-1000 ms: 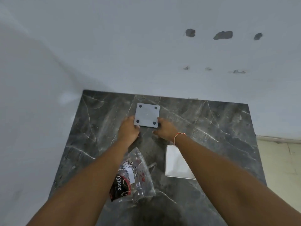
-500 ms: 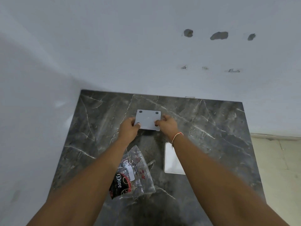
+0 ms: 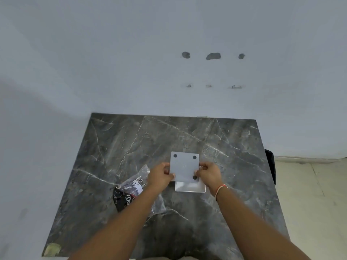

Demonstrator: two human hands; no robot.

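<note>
A square grey plate (image 3: 184, 167) with round black pads at its corners is held up above the dark marble tabletop (image 3: 120, 147). My left hand (image 3: 161, 174) pinches its left edge and my right hand (image 3: 210, 172) pinches its right edge near the lower right pad. Directly below it, a white square tray (image 3: 190, 187) lies on the table, mostly hidden by the plate.
A clear plastic bag (image 3: 131, 192) with a black and red label lies on the table under my left forearm. White walls stand behind and to the left. A dark object (image 3: 270, 166) sits at the table's right edge, with pale floor beyond.
Both hands lifted the grey plate off the far table surface and brought it toward me, over the white tray. The camera view also shifted.
</note>
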